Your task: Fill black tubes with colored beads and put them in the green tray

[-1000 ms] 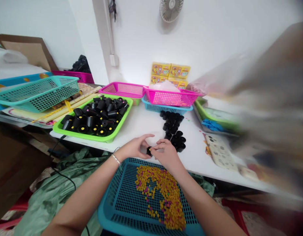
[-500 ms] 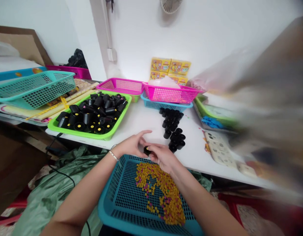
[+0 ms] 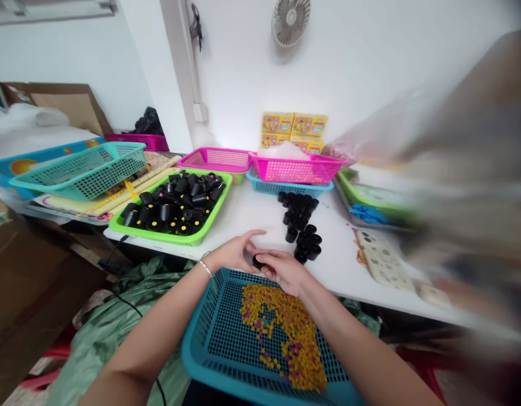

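Between my two hands is a small black plastic cup (image 3: 257, 261), just above the far edge of the teal basket. My left hand (image 3: 235, 253) curls around its far side, index finger raised. My right hand (image 3: 285, 272) closes on its near side with thumb and fingertips; any small piece under them is hidden. Below lies the teal basket (image 3: 201, 361), with many small yellow and pink pellets (image 3: 305, 361) spread mostly over its right half. On the white table, similar black cups (image 3: 300, 217) stand in a cluster beyond my right hand.
A lime green basket (image 3: 197, 239) at the left is heaped with black cups, several with yellow centres. Pink baskets (image 3: 298, 172) stand at the back before yellow boxes (image 3: 277, 124). A patterned phone case (image 3: 383, 259) lies at the right. A blurred shape fills the right edge.
My view has tilted up and turned slightly left, so the scene sits lower and further right. Both hands stay together at the black cup; the yellow spot seen on it earlier is now hidden.
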Action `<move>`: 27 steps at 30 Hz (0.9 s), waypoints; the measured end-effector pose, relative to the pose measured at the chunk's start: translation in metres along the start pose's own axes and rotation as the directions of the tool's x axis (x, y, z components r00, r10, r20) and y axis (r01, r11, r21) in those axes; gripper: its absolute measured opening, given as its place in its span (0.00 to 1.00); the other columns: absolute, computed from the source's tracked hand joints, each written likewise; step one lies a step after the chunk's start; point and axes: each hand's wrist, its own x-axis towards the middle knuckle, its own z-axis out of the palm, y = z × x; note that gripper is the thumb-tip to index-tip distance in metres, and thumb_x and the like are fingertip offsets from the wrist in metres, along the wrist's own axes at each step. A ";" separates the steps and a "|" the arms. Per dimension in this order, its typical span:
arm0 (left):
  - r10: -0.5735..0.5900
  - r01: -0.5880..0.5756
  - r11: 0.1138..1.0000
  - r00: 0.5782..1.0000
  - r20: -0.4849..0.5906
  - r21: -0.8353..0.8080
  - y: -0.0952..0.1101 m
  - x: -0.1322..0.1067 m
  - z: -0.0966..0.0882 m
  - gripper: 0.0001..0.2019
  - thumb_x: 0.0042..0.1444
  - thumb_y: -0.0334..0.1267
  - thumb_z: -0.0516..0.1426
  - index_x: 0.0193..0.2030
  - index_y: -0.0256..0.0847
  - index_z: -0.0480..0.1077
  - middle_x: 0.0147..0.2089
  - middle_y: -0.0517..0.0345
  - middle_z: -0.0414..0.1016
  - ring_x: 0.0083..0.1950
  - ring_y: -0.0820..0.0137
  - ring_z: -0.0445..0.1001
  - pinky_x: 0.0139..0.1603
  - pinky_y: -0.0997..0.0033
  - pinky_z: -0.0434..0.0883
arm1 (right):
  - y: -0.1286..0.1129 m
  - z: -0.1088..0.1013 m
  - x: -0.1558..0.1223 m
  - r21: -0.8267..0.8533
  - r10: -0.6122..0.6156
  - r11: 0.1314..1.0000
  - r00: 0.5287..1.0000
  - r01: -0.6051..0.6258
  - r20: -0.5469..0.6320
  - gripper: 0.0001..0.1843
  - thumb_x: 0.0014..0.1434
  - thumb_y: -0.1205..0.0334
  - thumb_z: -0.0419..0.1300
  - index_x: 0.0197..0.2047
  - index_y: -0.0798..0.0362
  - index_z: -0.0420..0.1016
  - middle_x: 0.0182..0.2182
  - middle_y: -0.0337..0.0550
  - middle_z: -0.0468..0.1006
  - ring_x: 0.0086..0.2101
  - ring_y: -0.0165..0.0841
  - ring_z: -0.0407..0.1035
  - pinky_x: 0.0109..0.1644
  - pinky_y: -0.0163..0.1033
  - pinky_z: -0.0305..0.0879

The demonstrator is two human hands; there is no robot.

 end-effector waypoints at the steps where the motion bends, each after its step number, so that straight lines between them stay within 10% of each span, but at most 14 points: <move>1: -0.004 0.004 1.000 1.000 0.001 0.013 0.002 0.000 0.000 0.51 0.38 0.37 0.68 0.67 0.40 0.46 0.37 0.54 0.77 0.40 0.65 0.76 0.44 0.66 0.70 | -0.001 0.000 -0.001 0.004 0.010 1.000 1.000 -0.010 0.002 0.10 0.55 0.71 0.61 0.41 0.61 0.76 0.18 0.36 0.69 0.18 0.21 0.61 0.22 0.25 0.60; 9: -0.001 0.083 0.857 0.987 -0.160 0.508 0.075 -0.030 -0.020 0.19 0.51 0.40 0.60 0.52 0.46 0.70 0.42 0.58 0.77 0.40 0.67 0.74 0.44 0.70 0.69 | 0.020 -0.007 -0.051 -0.146 -0.168 0.975 0.985 0.170 0.030 0.24 0.57 0.52 0.60 0.56 0.46 0.65 0.33 0.36 0.67 0.24 0.24 0.62 0.25 0.30 0.60; 14: -0.016 0.418 0.567 0.867 -0.498 0.709 0.117 -0.042 -0.123 0.23 0.54 0.49 0.54 0.55 0.46 0.69 0.44 0.56 0.77 0.40 0.63 0.75 0.46 0.66 0.69 | 0.054 -0.030 -0.079 -0.740 -0.012 0.661 0.987 0.126 0.158 0.19 0.56 0.56 0.58 0.51 0.50 0.72 0.41 0.44 0.74 0.31 0.31 0.68 0.35 0.37 0.64; 20: -0.262 0.669 0.400 0.738 -0.622 0.626 0.083 -0.049 -0.228 0.30 0.53 0.50 0.53 0.61 0.40 0.64 0.55 0.49 0.72 0.54 0.55 0.70 0.57 0.61 0.63 | 0.088 -0.049 -0.087 -0.926 0.085 0.320 0.967 0.200 0.238 0.21 0.54 0.53 0.58 0.51 0.45 0.74 0.50 0.46 0.74 0.47 0.41 0.69 0.52 0.42 0.62; 23: -0.309 0.680 0.456 0.726 -0.614 0.574 0.069 -0.054 -0.236 0.30 0.56 0.55 0.48 0.60 0.38 0.64 0.60 0.50 0.68 0.60 0.56 0.65 0.61 0.61 0.58 | 0.095 -0.052 -0.088 -0.936 0.108 0.285 0.964 0.206 0.245 0.21 0.55 0.53 0.56 0.51 0.43 0.74 0.49 0.46 0.75 0.48 0.42 0.70 0.52 0.43 0.62; 27: -0.098 0.628 0.541 0.707 -0.701 0.559 0.086 -0.049 -0.214 0.27 0.61 0.51 0.43 0.59 0.36 0.64 0.60 0.48 0.67 0.60 0.59 0.65 0.61 0.62 0.59 | 0.101 -0.052 -0.087 -0.970 0.118 0.180 0.976 0.162 0.185 0.27 0.44 0.65 0.60 0.51 0.48 0.74 0.51 0.50 0.73 0.49 0.46 0.69 0.51 0.43 0.64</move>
